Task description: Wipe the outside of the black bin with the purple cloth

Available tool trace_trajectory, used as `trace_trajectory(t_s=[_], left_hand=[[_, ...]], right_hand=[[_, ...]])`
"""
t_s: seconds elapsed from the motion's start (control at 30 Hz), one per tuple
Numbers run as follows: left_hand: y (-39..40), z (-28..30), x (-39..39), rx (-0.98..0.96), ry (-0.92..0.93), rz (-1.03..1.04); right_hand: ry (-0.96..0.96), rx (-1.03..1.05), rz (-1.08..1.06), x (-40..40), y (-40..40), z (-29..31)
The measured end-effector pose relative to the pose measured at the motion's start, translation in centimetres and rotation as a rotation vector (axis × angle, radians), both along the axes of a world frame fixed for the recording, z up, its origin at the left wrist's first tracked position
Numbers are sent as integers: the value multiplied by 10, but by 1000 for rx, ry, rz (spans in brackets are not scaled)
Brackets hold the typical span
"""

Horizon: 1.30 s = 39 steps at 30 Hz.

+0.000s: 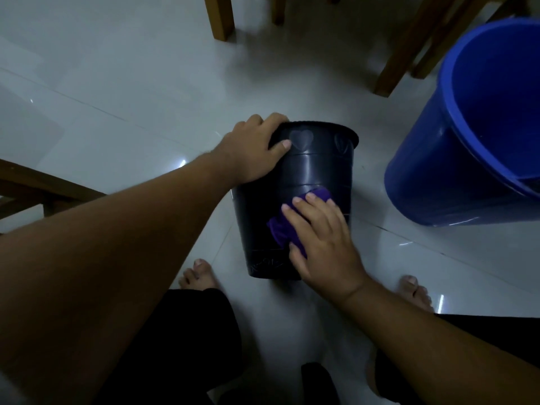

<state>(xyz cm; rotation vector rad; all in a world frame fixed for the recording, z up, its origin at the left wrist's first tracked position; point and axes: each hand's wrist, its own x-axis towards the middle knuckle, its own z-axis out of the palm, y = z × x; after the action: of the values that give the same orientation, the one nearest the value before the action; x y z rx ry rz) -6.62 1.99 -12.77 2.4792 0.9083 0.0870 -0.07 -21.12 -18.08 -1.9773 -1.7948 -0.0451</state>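
Note:
The black bin (315,171) lies tipped on the tiled floor between my feet, its rim pointing away from me; heart shapes mark the band below the rim. My left hand (257,150) grips the rim at the bin's left side, thumb on the outer wall. My right hand (324,241) presses the purple cloth (282,229) flat against the bin's outer wall near its base. Most of the cloth is hidden under my palm; folds stick out to the left and beyond my fingertips.
A large blue bucket (432,176) stands close to the right of the bin. Wooden furniture legs (220,16) rise at the back and back right (409,45). A wooden frame (38,188) juts in at the left. My bare feet (197,276) flank the bin's base.

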Motion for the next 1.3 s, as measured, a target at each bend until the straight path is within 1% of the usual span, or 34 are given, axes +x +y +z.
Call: trace_trajectory(t_s=[0.1, 0.23, 0.3, 0.37, 0.47, 0.57, 0.67, 0.73, 0.8, 0.9, 1.0, 1.1, 1.2, 1.3], left_hand=[[2, 2, 2, -6, -21, 2], [-2, 3, 3, -2, -38, 5], [-4, 4, 7, -4, -36, 10], [-5, 4, 9, -4, -36, 36], [-6, 1, 9, 1, -30, 65], [-4, 2, 8, -22, -17, 77], [-2, 5, 7, -46, -33, 48], [-2, 5, 6, -49, -37, 40], [-2, 5, 5, -36, -31, 43], [-4, 2, 5, -7, -6, 51], [-6, -1, 8, 30, 11, 70], [-3, 0, 8, 13, 7, 108], [-1, 3, 8, -3, -7, 114], [-6, 1, 9, 5, -10, 98]], right_hand=[[22, -8, -33, 1, 16, 9], [100, -17, -173, 10, 60, 26], [108, -25, -192, 10, 57, 25], [95, -26, -187, 5, 32, 16], [73, 0, -100, -3, -3, 2], [105, -16, -62, 10, 11, 5], [181, -29, -180, 25, 54, 24], [203, -36, -251, 23, 66, 27], [168, -48, -245, 11, 52, 23], [68, -8, -108, -8, 10, 8], [8, 3, -33, -5, 5, 3], [5, -33, -101, 4, 33, 13], [93, -28, -218, 15, 59, 21], [120, 0, -197, 15, 45, 15]])
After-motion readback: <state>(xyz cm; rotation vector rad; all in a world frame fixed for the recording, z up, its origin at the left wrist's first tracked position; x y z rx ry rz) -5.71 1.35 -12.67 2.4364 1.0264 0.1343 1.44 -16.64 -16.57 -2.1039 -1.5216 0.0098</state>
